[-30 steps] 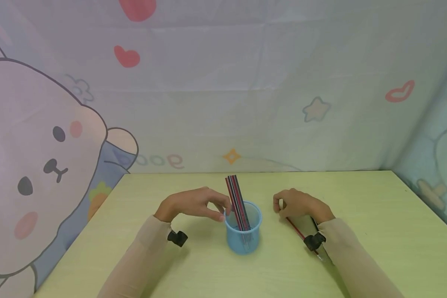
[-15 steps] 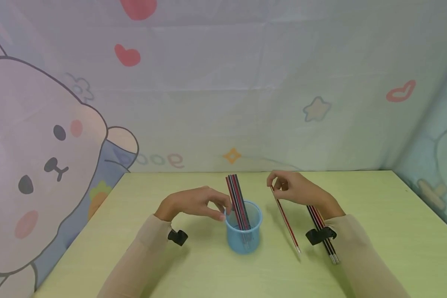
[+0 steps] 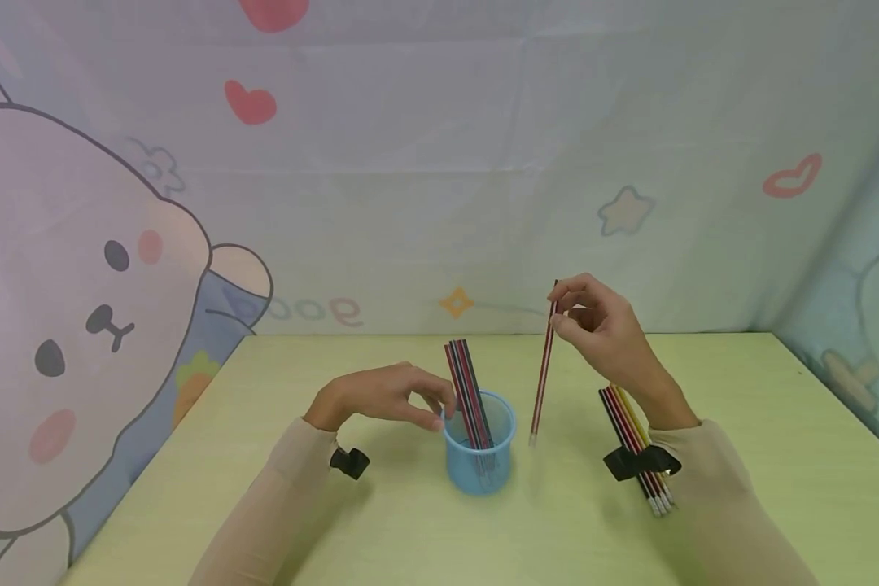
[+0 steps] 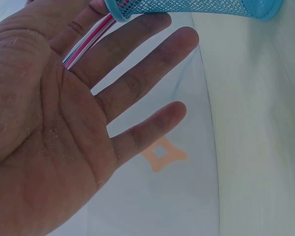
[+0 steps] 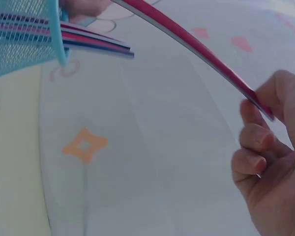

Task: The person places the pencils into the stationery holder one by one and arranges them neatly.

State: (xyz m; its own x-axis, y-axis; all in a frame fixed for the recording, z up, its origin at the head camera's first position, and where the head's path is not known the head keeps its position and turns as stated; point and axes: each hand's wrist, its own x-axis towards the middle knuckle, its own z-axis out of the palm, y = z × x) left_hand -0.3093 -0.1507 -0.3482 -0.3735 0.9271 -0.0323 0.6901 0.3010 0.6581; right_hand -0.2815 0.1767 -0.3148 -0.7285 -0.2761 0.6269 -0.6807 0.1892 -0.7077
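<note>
A blue mesh pen holder [image 3: 478, 468] stands upright on the table with several dark and red pencils [image 3: 469, 395] leaning in it. At its left rim, my left hand [image 3: 388, 396] pinches the edge between thumb and index finger. The other fingers [image 4: 137, 86] extend past it in the left wrist view. To the right and higher, my right hand [image 3: 601, 330] pinches a red striped pencil [image 3: 543, 374] near its upper end. That pencil hangs almost upright, its white-tipped end down, beside the pen holder. In the right wrist view, the thumb and index finger hold the pencil's tip end.
Several red, black and yellow pencils [image 3: 627, 423] lie in a bundle on the table beneath my right wrist, partly hidden by the black wrist camera [image 3: 640, 462]. A printed cloth backdrop [image 3: 381, 203] rises behind the table's far edge.
My right hand has lifted the red pencil off the table and raised it up and away, turning it almost upright. The left hand stays at the pen holder's rim.
</note>
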